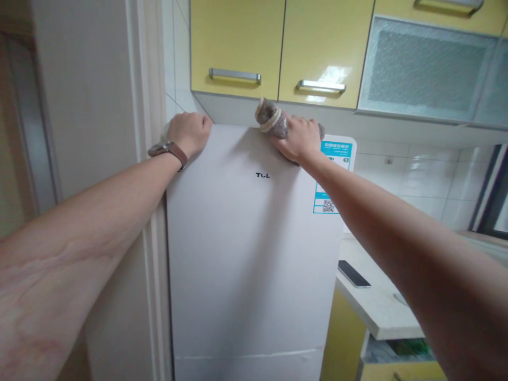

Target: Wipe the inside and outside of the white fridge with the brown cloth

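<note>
A white TCL refrigerator (238, 238) stands upright in front of me. At its upper left corner, my left hand (189, 132) is closed, with the fingers curled over the edge and their tips hidden; a watch with a brown strap (170, 151) is on that wrist. My right hand (299, 137) is wrapped around a bunched grey-brown cloth (272, 119) with a cream border. It presses the cloth against the refrigerator's top front edge, right of the middle. A blue and white energy label (335, 151) is on the door beside that wrist, partly covered by the forearm.
Yellow wall cabinets (238, 42) with metal handles hang close above the refrigerator. A pale door frame (146, 211) runs tight along its left side. On the right, a dark phone (354, 274) lies on a white countertop (381, 307). A window (494, 196) is at the far right.
</note>
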### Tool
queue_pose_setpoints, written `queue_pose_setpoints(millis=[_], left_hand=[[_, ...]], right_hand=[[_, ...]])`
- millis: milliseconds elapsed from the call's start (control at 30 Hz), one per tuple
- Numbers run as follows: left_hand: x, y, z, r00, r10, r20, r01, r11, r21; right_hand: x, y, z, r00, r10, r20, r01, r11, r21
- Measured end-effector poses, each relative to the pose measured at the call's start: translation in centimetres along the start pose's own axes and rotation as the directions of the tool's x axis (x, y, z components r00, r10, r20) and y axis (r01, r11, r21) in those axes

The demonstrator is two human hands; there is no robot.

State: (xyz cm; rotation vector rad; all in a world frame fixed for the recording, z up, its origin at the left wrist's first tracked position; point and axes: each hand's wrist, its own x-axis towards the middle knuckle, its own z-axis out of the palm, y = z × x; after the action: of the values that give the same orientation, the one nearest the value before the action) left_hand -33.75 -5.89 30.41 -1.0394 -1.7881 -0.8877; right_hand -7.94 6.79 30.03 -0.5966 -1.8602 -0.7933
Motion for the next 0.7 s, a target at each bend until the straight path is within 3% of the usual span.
queue_pose_setpoints(millis=[167,267,367,467,533,600,633,667,700], left_hand=[[0.1,0.0,0.1,1.000,-0.003,-0.012,0.003,1.000,0.025],[0.0,0.1,0.0,1.000,-0.009,-0.001,0.009,1.000,0.029],[0.0,0.1,-0.1,1.000,-0.014,0.009,0.014,1.000,0.026],[-0.1,0.1,-0.1,1.000,-0.009,0.001,0.009,1.000,0.026],[-0.1,0.1,0.1,1.000,-0.012,-0.014,0.012,1.000,0.022],[-0.1,0.0,0.3,1.000,-0.016,-0.017,0.016,1.000,0.014],[-0.1,0.0,0.4,1.000,-0.016,-0.016,0.016,1.000,0.011],[-0.2,-0.1,0.5,1.000,-0.013,-0.016,0.013,1.000,0.009],[-0.2,-0.1,0.5,1.000,-0.010,-0.019,0.010,1.000,0.009]], right_hand=[[-5.4,-1.2,0.7,0.988,-0.152,0.014,0.153,0.987,-0.058],[-11.5,-2.9,2.1,0.928,-0.348,0.135,0.354,0.935,-0.026],[-20.7,-5.1,4.6,0.759,-0.620,0.198,0.611,0.784,0.111],[-31.0,-7.0,7.8,0.525,-0.835,0.166,0.806,0.551,0.217],[-36.0,-7.2,9.7,0.364,-0.926,0.098,0.889,0.377,0.259],[-37.9,-6.6,10.7,0.234,-0.972,0.038,0.929,0.235,0.285],[-37.4,-6.0,10.7,0.186,-0.982,0.016,0.940,0.183,0.287],[-36.0,-5.5,10.4,0.169,-0.986,0.017,0.944,0.166,0.285],[-33.8,-4.9,9.6,0.186,-0.982,0.029,0.942,0.187,0.277]])
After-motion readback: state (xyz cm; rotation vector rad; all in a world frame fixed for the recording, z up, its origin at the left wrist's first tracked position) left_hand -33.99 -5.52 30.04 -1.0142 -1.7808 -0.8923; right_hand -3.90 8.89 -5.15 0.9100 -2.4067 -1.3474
